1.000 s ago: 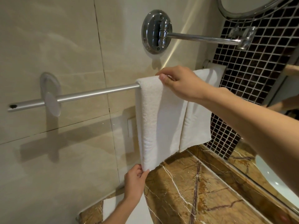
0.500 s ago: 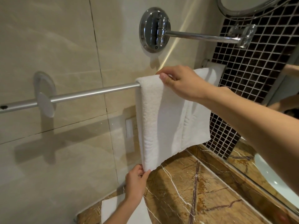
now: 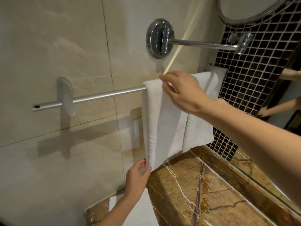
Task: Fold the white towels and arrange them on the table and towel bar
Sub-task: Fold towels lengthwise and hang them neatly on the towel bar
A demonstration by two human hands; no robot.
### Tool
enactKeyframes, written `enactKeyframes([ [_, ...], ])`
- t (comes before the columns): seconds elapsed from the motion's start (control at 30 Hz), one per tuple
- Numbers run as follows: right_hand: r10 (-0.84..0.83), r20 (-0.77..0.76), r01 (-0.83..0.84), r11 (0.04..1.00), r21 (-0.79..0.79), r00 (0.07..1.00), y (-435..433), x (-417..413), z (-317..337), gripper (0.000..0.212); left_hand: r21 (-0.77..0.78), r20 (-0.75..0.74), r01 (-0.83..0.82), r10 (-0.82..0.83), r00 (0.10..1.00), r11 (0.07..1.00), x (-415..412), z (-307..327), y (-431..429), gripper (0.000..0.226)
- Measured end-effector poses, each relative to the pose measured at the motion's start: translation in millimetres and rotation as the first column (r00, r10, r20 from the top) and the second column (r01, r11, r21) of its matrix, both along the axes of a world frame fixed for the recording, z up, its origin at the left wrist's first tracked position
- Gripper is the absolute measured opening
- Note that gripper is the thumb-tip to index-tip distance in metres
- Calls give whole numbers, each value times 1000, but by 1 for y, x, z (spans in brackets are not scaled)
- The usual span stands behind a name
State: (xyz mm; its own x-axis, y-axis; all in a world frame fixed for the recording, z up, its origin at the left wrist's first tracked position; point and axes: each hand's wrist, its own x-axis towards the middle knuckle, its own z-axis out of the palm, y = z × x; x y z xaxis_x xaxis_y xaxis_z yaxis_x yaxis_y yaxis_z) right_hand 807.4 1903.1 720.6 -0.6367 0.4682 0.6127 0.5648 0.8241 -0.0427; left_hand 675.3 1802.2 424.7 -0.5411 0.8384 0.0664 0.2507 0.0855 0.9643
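The lower left corner of the white towel is pinched between the thumb and curled fingers of the left hand, just above the counter. The top fold is touched by the right hand, whose fingers are laid nearly straight and relaxed where the cloth passes over the towel bar; nothing is gripped by it. The towel is draped over the right part of the bar, its front panel overlapping a white panel to the right (one towel or two cannot be told). Below, a flat white cloth is laid on the brown marble counter, beneath the left forearm. A chrome mirror arm is mounted above the bar, beside dark mosaic tiles.
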Motion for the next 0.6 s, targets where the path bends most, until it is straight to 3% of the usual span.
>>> enactKeyframes([
  [0.13, 13, 9, -13, 1000, 15, 1000, -23, 7, -13, 37, 32, 45, -5, 4, 999, 999, -6, 9, -12, 35],
  [0.3, -6, 72, 6, 1000, 4, 997, -48, 14, -22, 47, 39, -8, 18, -17, 1000, 999, -8, 24, -37, 31],
  [0.43, 11, 82, -8, 999, -32, 997, -68, 11, -36, 49, -1, -161, 90, -89, 983, 996, -13, 33, -74, 30],
  [0.6, 40, 112, -27, 993, -113, 993, -101, -3, -64, 52, -15, -340, 53, -55, 939, 998, -29, 50, -119, 40],
])
